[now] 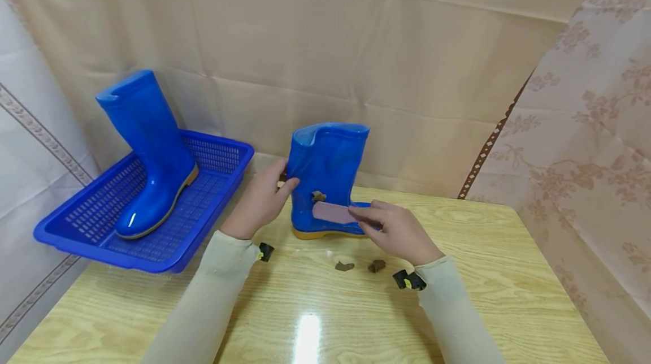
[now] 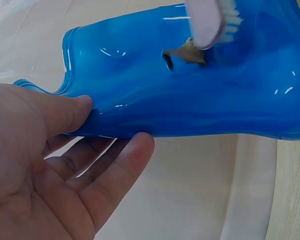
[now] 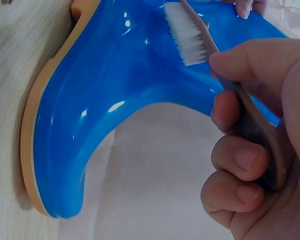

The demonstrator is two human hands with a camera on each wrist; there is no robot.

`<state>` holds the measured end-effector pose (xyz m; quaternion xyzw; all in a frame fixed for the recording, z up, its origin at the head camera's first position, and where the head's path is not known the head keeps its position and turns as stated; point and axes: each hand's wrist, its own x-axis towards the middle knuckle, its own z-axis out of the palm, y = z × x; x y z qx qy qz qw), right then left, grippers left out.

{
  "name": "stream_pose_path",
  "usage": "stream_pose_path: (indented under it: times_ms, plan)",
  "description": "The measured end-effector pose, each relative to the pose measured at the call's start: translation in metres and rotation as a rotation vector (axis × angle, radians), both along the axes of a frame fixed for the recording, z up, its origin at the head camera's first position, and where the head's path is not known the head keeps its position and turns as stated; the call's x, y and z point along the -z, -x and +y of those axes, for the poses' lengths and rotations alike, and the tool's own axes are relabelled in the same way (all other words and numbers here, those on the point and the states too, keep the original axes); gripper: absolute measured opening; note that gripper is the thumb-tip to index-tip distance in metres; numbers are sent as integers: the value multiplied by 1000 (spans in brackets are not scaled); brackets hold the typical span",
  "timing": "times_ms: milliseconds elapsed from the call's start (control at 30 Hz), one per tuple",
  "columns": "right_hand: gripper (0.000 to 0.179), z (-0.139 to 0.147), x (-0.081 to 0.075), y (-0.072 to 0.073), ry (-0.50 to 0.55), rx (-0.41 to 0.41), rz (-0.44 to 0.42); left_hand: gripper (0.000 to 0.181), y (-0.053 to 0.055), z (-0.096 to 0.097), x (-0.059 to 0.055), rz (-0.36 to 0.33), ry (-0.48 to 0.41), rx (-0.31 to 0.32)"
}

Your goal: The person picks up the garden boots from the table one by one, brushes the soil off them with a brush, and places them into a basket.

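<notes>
A blue rain boot (image 1: 330, 155) with a yellowish sole stands upright on the table, toe to the right. My left hand (image 1: 261, 197) holds its shaft from the back edge, thumb (image 2: 72, 117) on the near face and fingers round behind. In my right hand (image 1: 396, 228) is a scrub brush (image 1: 333, 212) with a pinkish back, gripped by its handle. White bristles (image 3: 185, 35) face the boot near the ankle. A brown mud-like patch (image 2: 187, 54) clings to the shaft, right beside the brush head in the left wrist view.
At the left, a second blue boot (image 1: 157, 149) stands in a blue plastic basket (image 1: 213, 155). Two brown clumps (image 1: 344, 266) lie on the wood-grain table (image 1: 274, 307) in front of the boot. A beige cloth (image 1: 432, 98) hangs behind.
</notes>
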<state>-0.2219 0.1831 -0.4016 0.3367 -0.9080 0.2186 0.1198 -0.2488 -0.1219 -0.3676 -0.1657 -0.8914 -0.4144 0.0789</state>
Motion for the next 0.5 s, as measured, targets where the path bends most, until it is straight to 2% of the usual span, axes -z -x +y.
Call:
stream_pose_path:
  times_ms: [133,367,500]
  plan:
    - [35,2,-1,1,11,-13,-3,34,-1,-1,0,4,-6,1]
    - [36,2,-2,0,119,-64,41,34,-1,-1,-1,11,-6,6]
    - [36,-1,1,1,63,-43,25,34,0,-1,0,8,-1,2]
